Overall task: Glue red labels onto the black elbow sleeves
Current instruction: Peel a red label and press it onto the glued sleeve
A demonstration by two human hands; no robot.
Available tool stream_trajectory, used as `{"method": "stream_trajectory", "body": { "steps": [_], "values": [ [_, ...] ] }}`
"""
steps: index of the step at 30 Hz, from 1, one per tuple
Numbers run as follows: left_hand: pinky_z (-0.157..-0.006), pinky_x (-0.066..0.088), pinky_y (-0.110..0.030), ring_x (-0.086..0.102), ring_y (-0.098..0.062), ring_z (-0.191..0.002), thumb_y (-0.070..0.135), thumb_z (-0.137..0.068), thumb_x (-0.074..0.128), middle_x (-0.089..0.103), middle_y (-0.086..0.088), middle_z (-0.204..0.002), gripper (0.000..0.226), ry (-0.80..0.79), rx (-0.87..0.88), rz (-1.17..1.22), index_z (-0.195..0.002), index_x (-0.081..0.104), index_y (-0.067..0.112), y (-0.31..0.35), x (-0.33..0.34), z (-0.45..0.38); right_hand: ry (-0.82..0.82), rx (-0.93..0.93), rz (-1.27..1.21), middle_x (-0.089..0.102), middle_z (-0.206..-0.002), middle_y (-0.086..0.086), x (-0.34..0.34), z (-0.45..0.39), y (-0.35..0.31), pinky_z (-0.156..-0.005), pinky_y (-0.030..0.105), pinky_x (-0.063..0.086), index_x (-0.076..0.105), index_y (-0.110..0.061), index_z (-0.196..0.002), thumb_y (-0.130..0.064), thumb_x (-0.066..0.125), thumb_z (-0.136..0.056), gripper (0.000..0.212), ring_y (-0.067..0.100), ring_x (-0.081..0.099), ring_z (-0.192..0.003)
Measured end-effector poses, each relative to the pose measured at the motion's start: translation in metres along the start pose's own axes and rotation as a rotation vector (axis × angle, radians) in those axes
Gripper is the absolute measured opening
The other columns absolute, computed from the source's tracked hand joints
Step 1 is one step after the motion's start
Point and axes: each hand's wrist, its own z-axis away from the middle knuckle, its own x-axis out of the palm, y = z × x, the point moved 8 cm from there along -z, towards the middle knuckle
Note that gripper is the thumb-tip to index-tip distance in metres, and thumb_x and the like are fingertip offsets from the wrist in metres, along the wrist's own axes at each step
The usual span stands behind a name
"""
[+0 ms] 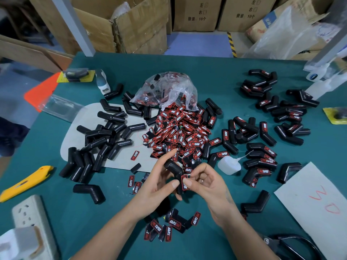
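Observation:
My left hand [157, 186] grips a black elbow sleeve [173, 168] above the green table, thumb against its lower end. My right hand [204, 180] pinches a red label [184, 182] against that sleeve's lower leg with thumb and forefinger. A heap of loose red labels [180, 134] lies just beyond the hands, spilling from a clear plastic bag [167, 89]. Unlabelled black sleeves [101, 141] are piled to the left. Sleeves with labels on them [262, 156] lie to the right. A small white glue bottle [229, 165] lies on its side right of my hands.
A yellow utility knife [26, 182] and a white power strip [30, 211] lie at the left front. Black scissors [293, 244] and a white card [317, 201] sit at the right front. Several labels [169, 228] lie beneath my wrists. Cardboard boxes [139, 25] stand behind the table.

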Motion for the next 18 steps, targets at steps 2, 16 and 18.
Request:
{"method": "stream_trajectory", "body": {
  "steps": [2, 16, 18],
  "values": [
    [-0.078, 0.061, -0.041, 0.061, -0.025, -0.100, 0.020, -0.105, 0.063, 0.060, -0.010, -0.123, 0.066, -0.005, -0.001, -0.001, -0.159, 0.034, 0.044, 0.0006, 0.0007, -0.0002, -0.004, -0.001, -0.006, 0.066, -0.083, 0.002, -0.0006, 0.0008, -0.0005, -0.083, 0.035, 0.049, 0.068, -0.029, -0.084, -0.048, 0.094, -0.070, 0.036, 0.015, 0.060, -0.081],
    [-0.078, 0.061, -0.040, 0.061, -0.022, -0.101, 0.013, -0.104, 0.060, 0.062, 0.001, -0.120, 0.068, 0.002, -0.016, 0.010, -0.158, 0.036, 0.045, 0.0038, 0.0030, 0.0006, 0.002, 0.006, 0.015, 0.068, -0.081, 0.000, 0.0012, -0.0001, 0.0024, -0.082, 0.034, 0.049, 0.068, -0.032, -0.083, -0.056, 0.094, -0.066, 0.039, 0.012, 0.059, -0.079],
    [-0.078, 0.062, -0.040, 0.061, -0.023, -0.102, 0.014, -0.104, 0.061, 0.062, 0.001, -0.122, 0.068, 0.001, -0.019, 0.008, -0.159, 0.035, 0.045, 0.0030, 0.0026, 0.0010, 0.002, 0.004, 0.015, 0.067, -0.081, 0.001, 0.0010, -0.0001, 0.0026, -0.082, 0.036, 0.048, 0.068, -0.031, -0.083, -0.048, 0.093, -0.070, 0.033, 0.013, 0.059, -0.080]
  ]
}}
